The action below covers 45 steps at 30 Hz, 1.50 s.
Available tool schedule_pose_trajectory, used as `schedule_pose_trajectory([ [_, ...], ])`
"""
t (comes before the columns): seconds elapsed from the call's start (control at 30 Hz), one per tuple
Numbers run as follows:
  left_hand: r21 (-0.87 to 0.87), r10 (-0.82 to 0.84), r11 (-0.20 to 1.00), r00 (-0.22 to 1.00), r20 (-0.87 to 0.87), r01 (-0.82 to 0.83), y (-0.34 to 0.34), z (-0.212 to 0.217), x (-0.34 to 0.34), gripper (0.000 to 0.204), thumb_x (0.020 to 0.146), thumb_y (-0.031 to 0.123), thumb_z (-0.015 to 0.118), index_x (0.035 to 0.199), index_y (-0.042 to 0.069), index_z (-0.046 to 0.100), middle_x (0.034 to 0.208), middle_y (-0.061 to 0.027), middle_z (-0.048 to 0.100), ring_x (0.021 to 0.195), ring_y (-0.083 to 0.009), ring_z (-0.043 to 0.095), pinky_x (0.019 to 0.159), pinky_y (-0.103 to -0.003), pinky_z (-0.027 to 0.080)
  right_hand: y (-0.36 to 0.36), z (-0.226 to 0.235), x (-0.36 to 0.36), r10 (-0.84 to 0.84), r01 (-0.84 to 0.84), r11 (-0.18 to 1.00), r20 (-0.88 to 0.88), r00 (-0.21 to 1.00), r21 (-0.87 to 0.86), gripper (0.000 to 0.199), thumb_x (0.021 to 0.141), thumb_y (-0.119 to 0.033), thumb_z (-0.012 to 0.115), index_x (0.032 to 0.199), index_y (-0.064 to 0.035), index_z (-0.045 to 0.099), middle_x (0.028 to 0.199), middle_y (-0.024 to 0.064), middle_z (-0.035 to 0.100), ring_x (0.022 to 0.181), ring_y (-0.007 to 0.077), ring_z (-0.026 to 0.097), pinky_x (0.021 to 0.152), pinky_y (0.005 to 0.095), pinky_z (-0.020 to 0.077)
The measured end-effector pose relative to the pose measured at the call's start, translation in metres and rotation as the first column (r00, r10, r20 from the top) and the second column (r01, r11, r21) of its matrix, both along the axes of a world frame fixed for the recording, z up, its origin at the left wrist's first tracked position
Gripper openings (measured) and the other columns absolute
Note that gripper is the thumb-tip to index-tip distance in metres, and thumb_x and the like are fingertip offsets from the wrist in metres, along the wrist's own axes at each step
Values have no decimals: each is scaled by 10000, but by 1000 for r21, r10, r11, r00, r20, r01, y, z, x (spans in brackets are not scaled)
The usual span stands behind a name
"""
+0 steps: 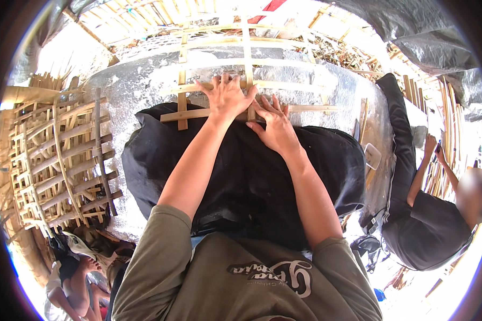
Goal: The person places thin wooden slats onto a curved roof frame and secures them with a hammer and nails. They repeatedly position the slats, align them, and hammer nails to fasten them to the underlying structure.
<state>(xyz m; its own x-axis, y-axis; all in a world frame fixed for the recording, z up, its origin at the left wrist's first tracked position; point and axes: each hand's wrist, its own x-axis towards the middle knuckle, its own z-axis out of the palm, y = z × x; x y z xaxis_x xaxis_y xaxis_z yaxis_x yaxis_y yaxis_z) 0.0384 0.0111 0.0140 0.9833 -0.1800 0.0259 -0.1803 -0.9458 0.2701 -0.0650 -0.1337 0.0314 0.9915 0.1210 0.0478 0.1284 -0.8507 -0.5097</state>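
Harsh daylight (overexposed, fisheye-bent edges)

Open-sided shelter, harsh daylight at every edge. Overhead: slatted bamboo roof point(144, 16) and grey plastic sheeting point(412, 32). Work surface: large silvery foil-covered mound point(139, 80), black cloth point(251, 176) draped over its near side. Far left: stacked finished bamboo lattices point(64, 155). Far right: bundled bamboo strips point(450, 123), a seated person in a dark shirt point(434, 230).
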Motion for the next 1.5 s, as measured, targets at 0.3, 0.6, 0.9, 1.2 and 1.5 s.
schedule_pose_trajectory([
  [0.3,-16,-37,999,995,-92,35,-1,17,-2,687,891,662,585,1381,181,628,1422,-115,557,1389,-393,434,1102,-833,62,0,-3,-1,-22,22,1000,17,1000,21,665,872,-387,767,1460,-177,540,1507,191,508,1464,464,346,1173,685,244],
  [0.6,21,-396,914,877,274,406,7,-18,6,609,1007,462,516,1545,192,422,1598,-60,392,1499,-330,307,1174,-733,178,0,6,1,-4,3,1000,-49,999,-23,648,894,-385,751,1470,-175,539,1534,174,482,1484,437,322,1191,655,243],
  [0.9,62,-661,742,744,-91,667,39,19,15,986,884,710,573,1637,207,184,1705,-86,150,1567,-341,130,1221,-680,52,-2,2,1,-27,28,999,-35,999,15,657,870,-409,766,1456,-193,562,1532,169,488,1491,403,328,1200,644,237],
  [1.2,-8,-666,744,740,-98,668,38,15,18,1164,741,777,682,1635,215,194,1701,-100,172,1557,-353,179,1220,-666,105,-3,4,3,-42,45,999,-75,996,30,676,845,-405,792,1451,-202,572,1530,158,492,1490,397,332,1210,617,232],
  [1.5,14,-646,763,763,-18,646,38,6,15,1092,757,687,707,1626,212,245,1697,-87,200,1527,-348,272,1207,-628,179,-2,9,4,-39,43,999,-136,990,25,689,865,-363,786,1487,-214,532,1573,136,445,1520,384,273,1219,625,194],
])
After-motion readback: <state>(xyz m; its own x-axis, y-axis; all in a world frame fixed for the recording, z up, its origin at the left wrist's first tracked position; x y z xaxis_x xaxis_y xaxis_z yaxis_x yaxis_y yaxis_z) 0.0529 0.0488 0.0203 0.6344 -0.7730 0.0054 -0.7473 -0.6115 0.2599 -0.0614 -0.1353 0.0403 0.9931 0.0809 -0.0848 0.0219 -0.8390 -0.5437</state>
